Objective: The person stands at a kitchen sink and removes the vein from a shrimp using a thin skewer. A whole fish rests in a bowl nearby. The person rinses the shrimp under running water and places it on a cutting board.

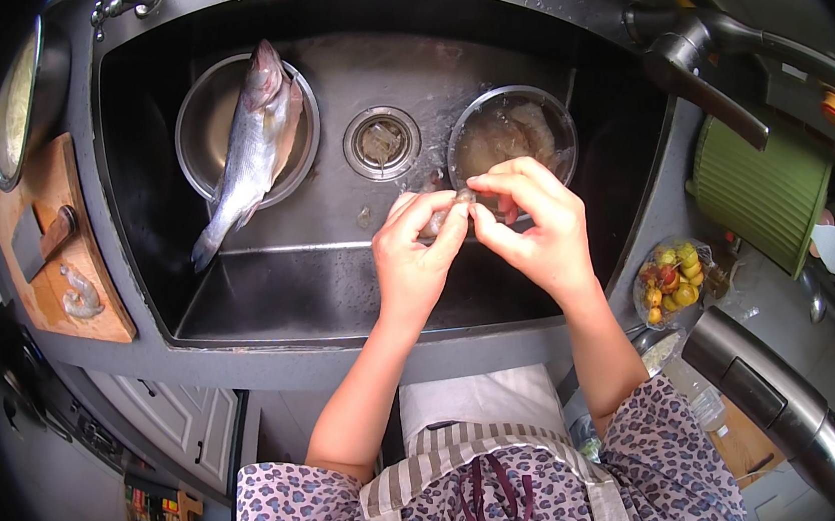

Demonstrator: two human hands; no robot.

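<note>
Over the sink, my left hand (409, 253) and my right hand (543, 226) meet, both closed in a pinch. Between their fingertips is a small greyish shrimp (466, 197), mostly covered by the fingers. Just beyond my right hand sits a metal bowl (452, 129) of cloudy water with pale, soft pieces in it that I cannot identify. A whole silver fish (260, 135), its belly cut open, lies across another metal bowl (186, 132) at the left. Another shrimp (81, 293) rests on the wooden cutting board (109, 315) beside a cleaver (34, 242).
The dark sink (270, 295) has a drain (381, 143) with scraps caught in its strainer. A faucet (701, 72) reaches in from the far right. To the right stand a green ribbed container (767, 187), a bag of small yellow fruit (674, 283) and a metallic bin (768, 398).
</note>
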